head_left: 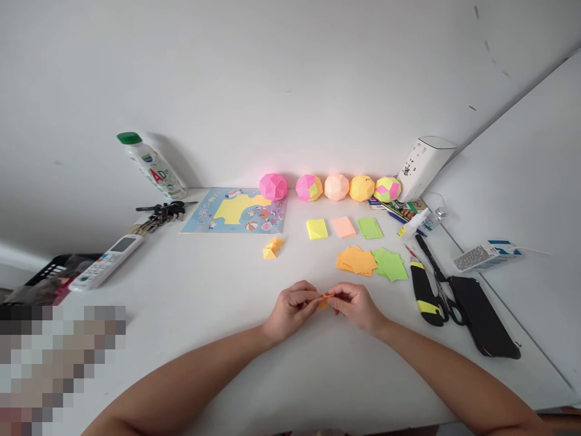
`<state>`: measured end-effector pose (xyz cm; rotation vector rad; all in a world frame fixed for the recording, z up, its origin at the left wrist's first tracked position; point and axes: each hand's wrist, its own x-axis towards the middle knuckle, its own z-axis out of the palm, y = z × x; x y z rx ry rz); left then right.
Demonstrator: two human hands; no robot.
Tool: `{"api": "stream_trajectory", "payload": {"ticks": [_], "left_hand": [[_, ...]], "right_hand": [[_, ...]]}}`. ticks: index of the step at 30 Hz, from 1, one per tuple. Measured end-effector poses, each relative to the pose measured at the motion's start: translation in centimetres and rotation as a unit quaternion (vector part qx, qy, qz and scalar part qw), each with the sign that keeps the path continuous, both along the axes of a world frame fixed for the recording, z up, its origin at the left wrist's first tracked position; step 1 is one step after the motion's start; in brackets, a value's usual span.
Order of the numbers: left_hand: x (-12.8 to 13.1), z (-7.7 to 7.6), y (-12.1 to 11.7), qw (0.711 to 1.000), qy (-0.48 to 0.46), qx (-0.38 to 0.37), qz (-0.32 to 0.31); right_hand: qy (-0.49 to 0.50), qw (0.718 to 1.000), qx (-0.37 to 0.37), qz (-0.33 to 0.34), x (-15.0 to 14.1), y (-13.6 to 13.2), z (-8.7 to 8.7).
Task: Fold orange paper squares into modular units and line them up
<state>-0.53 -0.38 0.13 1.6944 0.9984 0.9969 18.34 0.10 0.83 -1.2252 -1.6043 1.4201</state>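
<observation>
Forearms (pixel 195 375) cut off below, orange paper (pixel 325 300) pinched

Our left hand (pixel 293 309) and right hand (pixel 356 306) grasp the paper between them above the white table (pixel 204 309), fingertips hiding part of it. Pixelation masks the lower-left corner. Behind rises a pale wall (pixel 227 91). We read "AD" on the bottle (pixel 157 166); the blue sheet's (pixel 204 212) lettering is too small.

Both hands (pixel 320 309) pinch a small orange paper (pixel 325 300) above the table (pixel 181 303).
</observation>
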Motion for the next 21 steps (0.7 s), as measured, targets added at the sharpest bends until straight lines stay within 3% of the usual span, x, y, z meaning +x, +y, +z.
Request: {"api": "stream_trajectory", "payload": {"ticks": [12, 21], "left_hand": [[0.14, 0.50, 0.04, 0.996, -0.025, -0.087, 0.003], [-0.04, 0.62, 0.08, 0.993, -0.020, -0.102, -0.059]], "right_hand": [[-0.002, 1.000, 0.009, 0.002, -0.07, -0.11, 0.26], [-0.010, 0.999, 0.038, 0.007, -0.12, -0.14, 0.21]]}}
